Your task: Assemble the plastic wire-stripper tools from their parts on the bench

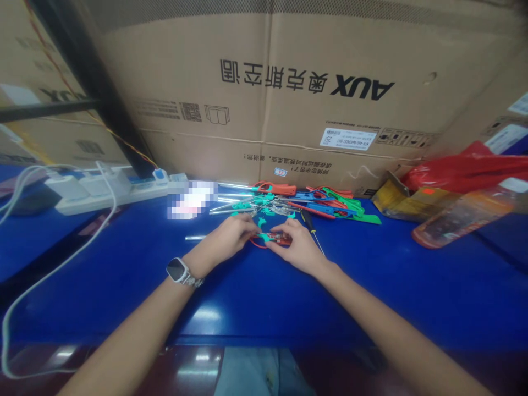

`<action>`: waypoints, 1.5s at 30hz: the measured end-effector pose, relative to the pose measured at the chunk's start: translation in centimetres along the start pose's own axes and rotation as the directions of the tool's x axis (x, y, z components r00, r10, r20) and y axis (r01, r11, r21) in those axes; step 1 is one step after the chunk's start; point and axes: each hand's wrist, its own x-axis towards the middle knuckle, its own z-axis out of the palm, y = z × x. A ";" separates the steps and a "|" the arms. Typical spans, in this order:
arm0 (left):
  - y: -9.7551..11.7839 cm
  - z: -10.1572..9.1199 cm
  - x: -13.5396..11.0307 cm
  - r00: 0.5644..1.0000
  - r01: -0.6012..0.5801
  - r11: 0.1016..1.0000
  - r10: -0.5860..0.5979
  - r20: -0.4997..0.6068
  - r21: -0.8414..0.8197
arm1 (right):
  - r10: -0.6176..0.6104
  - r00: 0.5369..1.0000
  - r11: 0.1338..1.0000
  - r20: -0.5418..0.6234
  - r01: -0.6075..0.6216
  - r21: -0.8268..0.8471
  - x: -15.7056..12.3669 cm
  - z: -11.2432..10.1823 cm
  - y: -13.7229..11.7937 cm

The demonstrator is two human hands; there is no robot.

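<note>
Both my hands meet over the blue table around one long-nosed lighter (281, 238) with a red body, a teal trigger piece and a thin metal tube. My left hand (236, 235), with a watch (177, 269) on the wrist, pinches it near the trigger; the tube sticks out to the left beyond that hand. My right hand (297, 245) grips the red body from the right. A red loop hangs just below the fingers. Right behind lies a pile of similar lighters (274, 190) in red, blue and green, mixed with small teal pieces (262, 221).
A screwdriver (309, 223) with a black and yellow handle lies beside my right hand. On the right are a bottle (462, 217), a yellow box (396, 201) and a red bag (454, 168). A power strip (107, 195) with white cables is left. A large carton (264, 110) stands behind.
</note>
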 end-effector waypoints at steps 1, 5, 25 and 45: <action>0.0 0.0 0.0 1.000 0.004 1.000 -0.004 -0.004 -0.013 | -0.002 1.000 1.000 0.002 0.002 -0.011 0.0 0.0 0.0; -0.1 -0.1 0.2 0.999 0.007 1.000 -0.008 -0.049 -0.019 | -0.009 1.000 0.999 0.022 0.010 -0.048 0.1 -0.1 -0.1; -0.7 0.3 0.2 0.996 0.020 1.000 -0.018 -0.085 0.023 | -0.030 1.000 0.999 0.002 0.030 0.031 0.5 -0.3 0.0; 0.3 0.2 0.1 0.998 0.065 0.996 -0.064 -0.018 0.060 | -0.196 0.978 0.960 0.077 0.207 -0.188 2.3 -1.7 -0.3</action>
